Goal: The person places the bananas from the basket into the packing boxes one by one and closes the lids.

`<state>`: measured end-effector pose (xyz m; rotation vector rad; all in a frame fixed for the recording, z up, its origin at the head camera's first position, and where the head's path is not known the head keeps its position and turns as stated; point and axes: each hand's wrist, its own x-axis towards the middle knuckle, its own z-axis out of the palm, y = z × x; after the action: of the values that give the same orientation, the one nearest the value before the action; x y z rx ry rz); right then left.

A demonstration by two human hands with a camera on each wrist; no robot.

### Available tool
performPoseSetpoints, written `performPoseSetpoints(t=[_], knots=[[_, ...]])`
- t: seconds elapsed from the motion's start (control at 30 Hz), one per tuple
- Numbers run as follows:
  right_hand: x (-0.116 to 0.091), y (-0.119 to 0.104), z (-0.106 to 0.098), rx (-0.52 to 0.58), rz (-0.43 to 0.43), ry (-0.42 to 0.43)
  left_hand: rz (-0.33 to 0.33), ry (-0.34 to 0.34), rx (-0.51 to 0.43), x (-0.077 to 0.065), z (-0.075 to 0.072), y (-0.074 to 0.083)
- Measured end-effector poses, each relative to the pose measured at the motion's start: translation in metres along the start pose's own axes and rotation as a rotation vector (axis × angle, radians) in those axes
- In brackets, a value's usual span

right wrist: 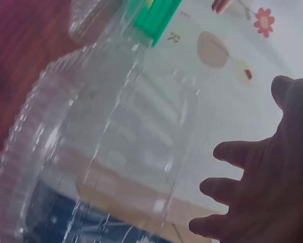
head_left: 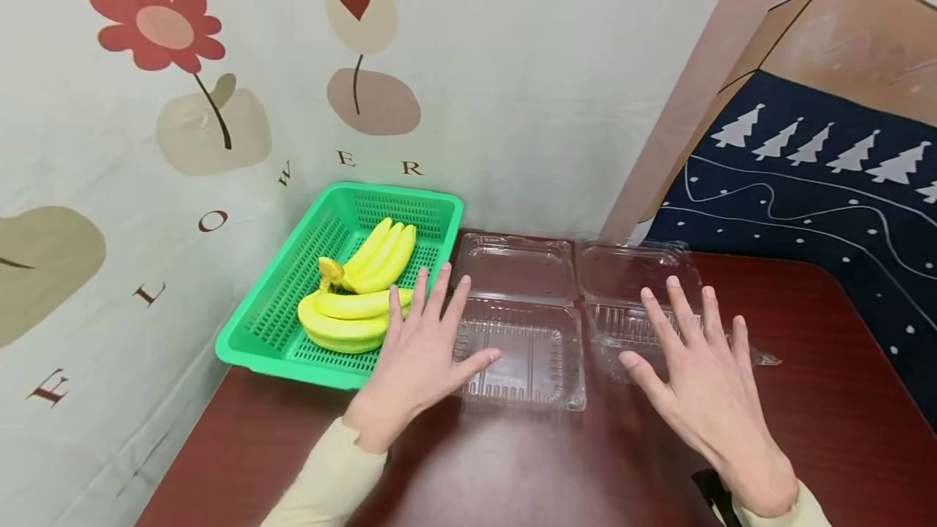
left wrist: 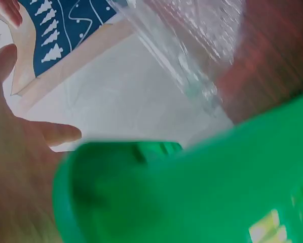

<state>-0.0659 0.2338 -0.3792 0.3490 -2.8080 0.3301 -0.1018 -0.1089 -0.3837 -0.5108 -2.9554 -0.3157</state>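
On my head feed, both hands are spread and hold nothing: the left hand [head_left: 424,356] reaches across the centre of the frame, the right hand [head_left: 703,385] is right of centre. I can't tell whether either touches what lies beneath it. Two bunches of bananas, an upper bunch [head_left: 381,259] and a lower bunch [head_left: 344,328], lie in the green plastic basket [head_left: 293,373] left of centre. Beside it, on the dark red tabletop [head_left: 527,478], the left clamshell [head_left: 521,348] and the right clamshell [head_left: 615,324] sit with their lids laid back toward the top of the frame.

I'd judge the clamshells light, springy and slippery, easy to dent or crack, so best held by the rims. The bananas should be firm and heavier; I'd lift each bunch near its joined stem end, with support underneath.

The left wrist feed fills its lower half with the basket's outer wall, bananas reduced to yellow glints through slots at lower right. The right wrist feed shows fine ribbing along clear plastic, apparently the right clamshell, which my head feed partly hides behind the fingers.
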Motion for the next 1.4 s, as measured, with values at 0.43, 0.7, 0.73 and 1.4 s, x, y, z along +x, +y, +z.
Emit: performPoseSetpoints(t=[0.43, 0.7, 0.73, 1.4], knots=[[0.005, -0.050, 0.016, 0.048, -0.123, 0.038, 0.041, 0.054, 0.038, -0.022, -0.032, -0.053], [0.011, -0.079, 0.033, 0.042, -0.213, 0.056, 0.092, 0.076, 0.054, -0.031, -0.038, -0.083], [0.011, -0.082, 0.034, 0.039, -0.226, 0.055, 0.094, 0.078, 0.055, -0.032, -0.039, -0.087], [0.023, -0.150, 0.067, 0.008, -0.445, -0.097, 0.341, 0.058, 0.045, -0.036, -0.036, -0.149]])
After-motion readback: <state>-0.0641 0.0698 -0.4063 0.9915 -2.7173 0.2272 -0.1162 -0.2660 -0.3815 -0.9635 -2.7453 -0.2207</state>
